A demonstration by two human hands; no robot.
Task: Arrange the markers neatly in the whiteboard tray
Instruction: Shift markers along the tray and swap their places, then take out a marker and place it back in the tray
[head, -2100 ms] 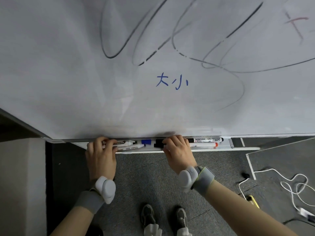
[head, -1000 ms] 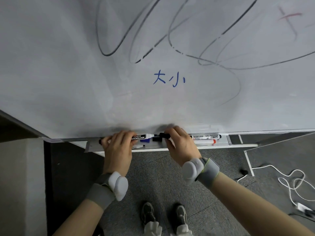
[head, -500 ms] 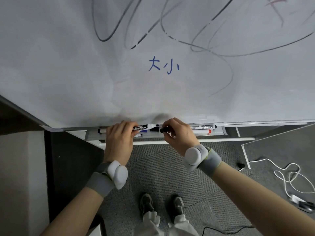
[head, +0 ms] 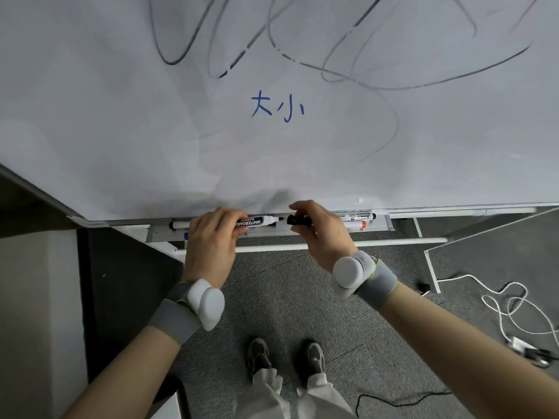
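Note:
My left hand (head: 210, 237) grips a black whiteboard marker (head: 257, 221) level above the whiteboard tray (head: 160, 234), its bare tip pointing right. My right hand (head: 322, 228) pinches the marker's black cap (head: 298, 220), a small gap away from the tip. In the tray to the right lie a black-capped marker (head: 358, 216) and a red-capped marker (head: 357, 225). Another white marker (head: 178, 225) lies at the tray's left end, and a blue one (head: 186, 235) peeks out beside my left hand.
The whiteboard (head: 272, 131) carries black scribbles and blue characters. Below is grey carpet with my shoes (head: 284, 355), a white cable (head: 508, 306) at the right, a black cable (head: 393, 400) near my feet, and a grey partition (head: 36, 297) at the left.
My left hand lifted the black marker out of the tray and my right hand took its cap; the cap and tip have drawn slightly apart. The view tilted down.

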